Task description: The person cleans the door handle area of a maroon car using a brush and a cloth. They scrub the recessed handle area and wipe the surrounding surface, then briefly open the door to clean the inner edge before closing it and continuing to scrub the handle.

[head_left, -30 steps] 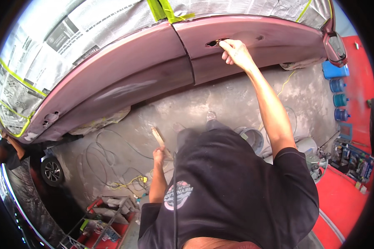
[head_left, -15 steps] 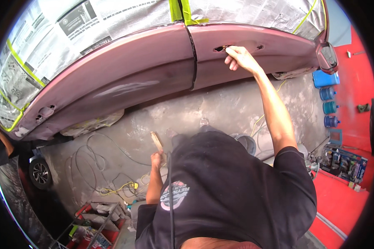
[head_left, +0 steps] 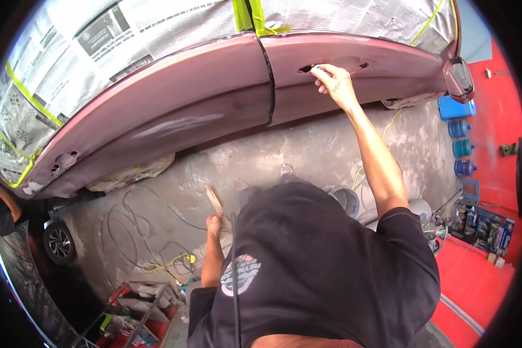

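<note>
Now the left hand (head_left: pixel 214 224), toward eight o'clock, has its grip closed around a wooden strip (head_left: pixel 213 199); toward one o'clock, the right hand (head_left: pixel 335 84) touches the handle opening (head_left: pixel 305 69), whether pinching anything I cannot tell.

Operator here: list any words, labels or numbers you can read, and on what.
I won't copy wording, but it stands here:
Newspaper: headlines and a dark box; body print too small to read.
Shirt: badge with partly legible lettering.
Colourful items, right: any print too small.
Door: none visible.
</note>
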`<state>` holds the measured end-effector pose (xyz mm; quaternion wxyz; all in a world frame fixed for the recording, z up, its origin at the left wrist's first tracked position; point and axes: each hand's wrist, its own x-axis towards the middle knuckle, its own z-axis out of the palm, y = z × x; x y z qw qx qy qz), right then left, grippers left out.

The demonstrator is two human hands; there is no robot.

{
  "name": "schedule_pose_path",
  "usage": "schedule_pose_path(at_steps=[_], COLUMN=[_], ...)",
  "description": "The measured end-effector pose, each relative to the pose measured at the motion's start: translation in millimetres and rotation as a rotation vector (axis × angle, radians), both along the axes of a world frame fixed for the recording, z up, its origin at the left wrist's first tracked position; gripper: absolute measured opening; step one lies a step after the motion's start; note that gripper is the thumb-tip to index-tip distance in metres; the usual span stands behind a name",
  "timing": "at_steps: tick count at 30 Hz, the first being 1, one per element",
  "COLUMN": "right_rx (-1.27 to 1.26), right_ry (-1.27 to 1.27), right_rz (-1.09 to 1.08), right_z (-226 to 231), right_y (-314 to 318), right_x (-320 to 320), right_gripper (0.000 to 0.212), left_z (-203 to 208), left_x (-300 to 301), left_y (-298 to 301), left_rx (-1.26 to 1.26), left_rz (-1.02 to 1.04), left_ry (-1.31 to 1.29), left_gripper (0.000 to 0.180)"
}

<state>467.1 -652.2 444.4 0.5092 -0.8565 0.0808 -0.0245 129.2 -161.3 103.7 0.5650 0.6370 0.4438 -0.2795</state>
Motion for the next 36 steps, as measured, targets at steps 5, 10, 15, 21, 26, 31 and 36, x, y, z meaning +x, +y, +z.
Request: schedule_pose_path(at_steps=[5,10,15,21,26,31,36], right_rx=[0.1,-0.388,-0.431,-0.405,-0.329,-0.119,-0.058], right_ry=[-0.021,-0.216,-0.251,-0.267,-0.195,-0.076,-0.019], right_rz=[0.037,-0.021,0.031,-0.038,-0.041,0.017,-0.019], right_z=[-14,2,6,-6,-3,14,-2], right_y=[-20,5,4,6,7,3,-19], right_x=[0,4,-1,4,1,-1,-1], right_gripper=[0.032,0.035,0.034,0.033,0.031,0.027,0.031], left_z=[-16,-3,1,-3,15,12,8], left_x=[-1,16,22,20,13,13,17], left_y=[4,0,-9,-20,-25,-19,-11], left_rx=[-0.079,-0.05,-0.051,-0.07,-0.024,-0.017,-0.044], left_rz=[0.059,-0.023,0.065,0.089,-0.063,0.016,0.065], left_ry=[0.014,0.032,-0.021,-0.049,0.0,-0.012,-0.03], left_gripper=[0.032,0.031,0.03,0.026,0.025,0.025,0.025])
